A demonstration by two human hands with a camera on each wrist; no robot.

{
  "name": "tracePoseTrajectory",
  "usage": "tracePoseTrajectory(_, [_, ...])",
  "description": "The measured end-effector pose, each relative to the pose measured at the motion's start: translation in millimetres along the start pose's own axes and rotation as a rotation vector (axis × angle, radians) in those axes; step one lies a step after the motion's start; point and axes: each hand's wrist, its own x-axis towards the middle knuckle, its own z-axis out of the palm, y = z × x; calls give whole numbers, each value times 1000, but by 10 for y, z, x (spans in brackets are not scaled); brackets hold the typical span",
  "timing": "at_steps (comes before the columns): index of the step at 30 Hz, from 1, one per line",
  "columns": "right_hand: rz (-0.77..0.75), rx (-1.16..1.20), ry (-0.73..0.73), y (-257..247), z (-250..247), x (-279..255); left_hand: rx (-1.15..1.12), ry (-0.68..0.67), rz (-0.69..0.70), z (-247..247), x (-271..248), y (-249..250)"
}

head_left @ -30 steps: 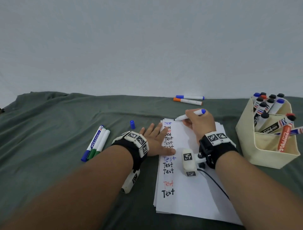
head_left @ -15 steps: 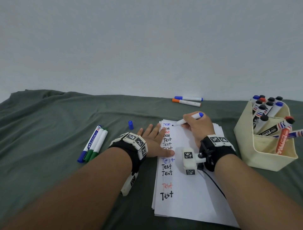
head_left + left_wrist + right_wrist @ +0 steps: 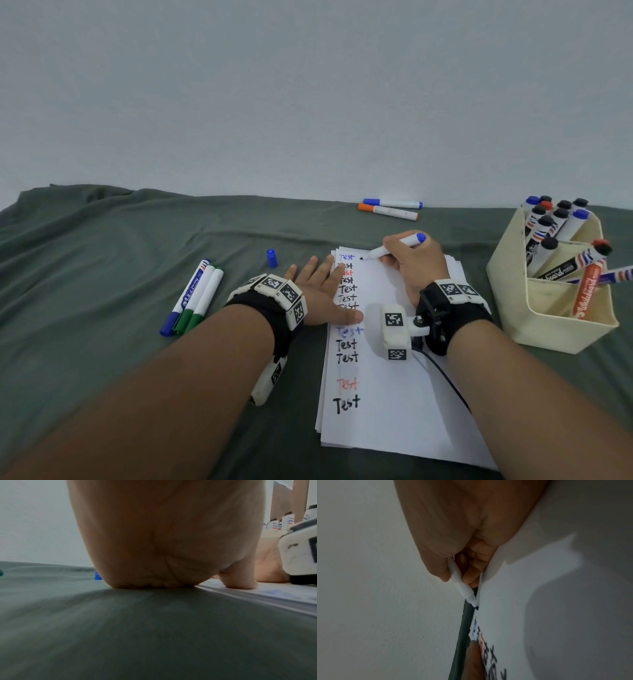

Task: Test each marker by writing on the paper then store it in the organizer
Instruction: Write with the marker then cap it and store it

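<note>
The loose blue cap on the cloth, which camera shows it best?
The head view: the blue cap stands in full sight on the green cloth, beyond the left hand. The left wrist view shows only a blue sliver beside the palm. The right wrist view does not show it.

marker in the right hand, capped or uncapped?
Uncapped. The marker in the right hand shows a bare dark tip at the paper; a loose blue cap stands on the cloth.

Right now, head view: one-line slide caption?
Right hand writes with blue marker on paper; left hand flat on it.
</note>
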Motion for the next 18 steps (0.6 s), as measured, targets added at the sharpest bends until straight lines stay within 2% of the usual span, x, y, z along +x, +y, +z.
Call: tracePoseTrajectory(18, [-2,-17,31,-48,-27,-42,-9,1,-1,14,25,-7])
